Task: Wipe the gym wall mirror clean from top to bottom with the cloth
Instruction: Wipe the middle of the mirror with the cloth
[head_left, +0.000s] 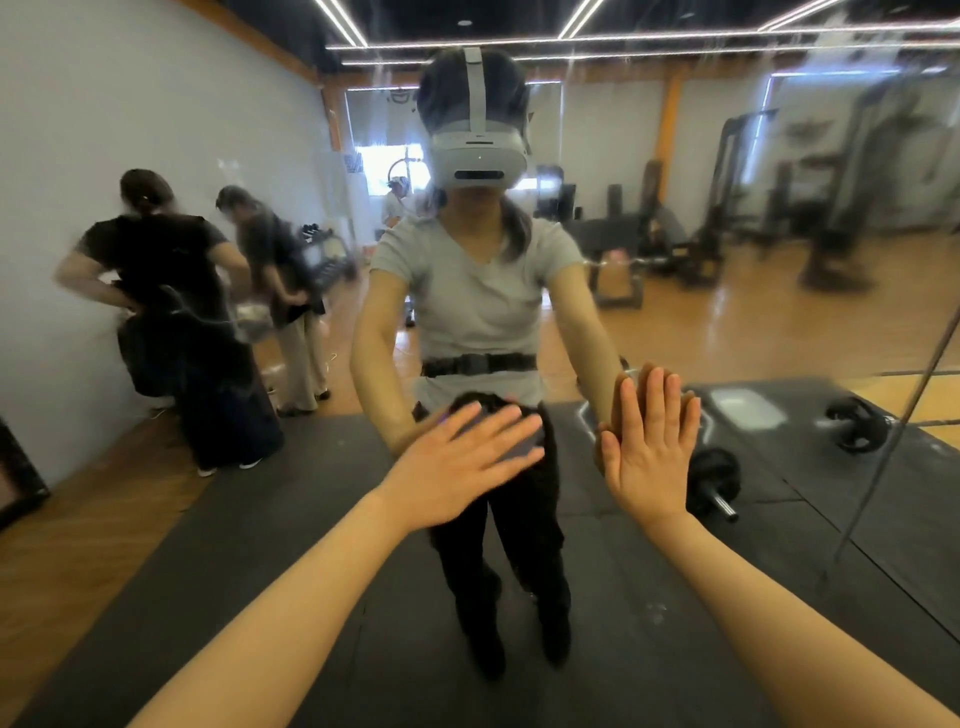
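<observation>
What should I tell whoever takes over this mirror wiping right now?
Left hand: fingers straight, pressing a dark cloth flat on the mirror at about waist height.
Right hand: flat and open, fingers straight, palm on the glass beside it, holding nothing.
Done: cannot tell for certain; streaks and smears show near the top and at the left.
Left: probably re-wipe the top, then work down to the bottom edge.

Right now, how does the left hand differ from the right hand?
The left hand lies slanted, fingers spread over a dark cloth; the right hand stands upright, fingers together, with no cloth. Both are open and flat against the mirror.
</observation>
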